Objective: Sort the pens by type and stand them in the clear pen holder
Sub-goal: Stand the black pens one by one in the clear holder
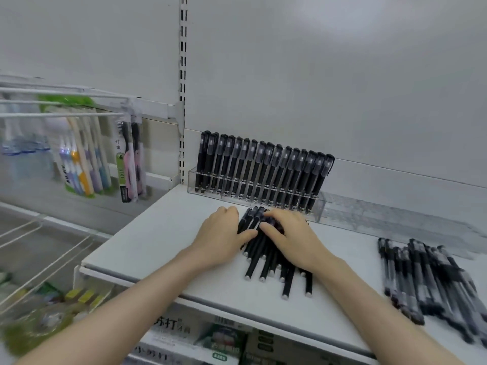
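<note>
Far left: packs of toothbrushes (87, 159) hang from white wire hooks, blurred.

A white shelf (158, 246) carries the rest. At its back stands a long, low clear plastic pen holder (320, 210). A row of matte black capped pens (263, 169) stands in the holder's left part, packed side by side and leaning right.

The left hand (221, 233) is in front of the holder, palm down. Its fingers (229, 210) are curled under at the knuckles against the left edge of a loose bundle of black pens (261, 262), and the thumb is stretched across the barrels. The fingertips are hidden.

The right hand (292, 235) is just beside it. Its fingers (279, 214) are bent down over the cap end of the same bundle, and its thumb points at the left thumb.

The two hands clasp the bundle between them. The bundle lies flat on the shelf, caps toward the holder and butt ends fanned toward the front edge.

Far right: a heap of see-through-barrelled pens (432, 280) lies flat, well apart from both hands.

Below the shelf front: printed cartons (184, 330).
</note>
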### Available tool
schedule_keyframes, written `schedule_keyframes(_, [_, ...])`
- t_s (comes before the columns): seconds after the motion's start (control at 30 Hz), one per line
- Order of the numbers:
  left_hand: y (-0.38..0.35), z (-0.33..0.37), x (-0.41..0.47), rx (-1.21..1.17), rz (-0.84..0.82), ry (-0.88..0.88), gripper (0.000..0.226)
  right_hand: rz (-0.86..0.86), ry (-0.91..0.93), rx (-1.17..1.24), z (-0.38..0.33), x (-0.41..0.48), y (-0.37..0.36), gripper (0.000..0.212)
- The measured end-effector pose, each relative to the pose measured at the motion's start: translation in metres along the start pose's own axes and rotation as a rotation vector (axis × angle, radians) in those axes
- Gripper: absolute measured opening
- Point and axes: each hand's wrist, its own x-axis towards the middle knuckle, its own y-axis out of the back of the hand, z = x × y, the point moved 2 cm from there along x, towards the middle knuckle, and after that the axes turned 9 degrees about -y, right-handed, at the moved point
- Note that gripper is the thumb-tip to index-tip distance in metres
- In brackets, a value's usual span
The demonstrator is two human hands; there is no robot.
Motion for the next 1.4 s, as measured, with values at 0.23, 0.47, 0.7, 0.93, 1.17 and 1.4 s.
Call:
schedule_keyframes(0.23, [0.01,-0.002,0.018,-0.135,-0.105,0.096,0.023,-0.028,-0.003,-0.002,0.003,-0.001,0.0,0.033])
schedule_keyframes(0.47, [0.027,-0.013,0.001,-0.499,0.018,0.036,0.026,0.027,-0.014,0.228,-0.009,-0.005,0.017,0.037])
schedule_keyframes(0.7, [0.054,-0.015,-0.011,-0.899,0.104,-0.146,0.013,0.064,0.022,0.933,-0.063,0.014,0.041,0.02])
schedule_keyframes(0.93, [0.068,-0.065,0.023,-0.772,0.25,-0.095,0.019,0.271,0.049,0.94,-0.094,0.057,0.035,0.017])
schedule_keyframes(1.17, [0.067,-0.11,0.06,-0.747,0.373,-0.207,0.029,0.58,0.029,0.686,-0.115,0.098,0.027,0.042])
schedule_keyframes(1.4, [0.054,-0.125,0.068,-0.818,0.47,-0.337,0.025,0.608,-0.014,0.619,-0.125,0.115,0.012,0.038])
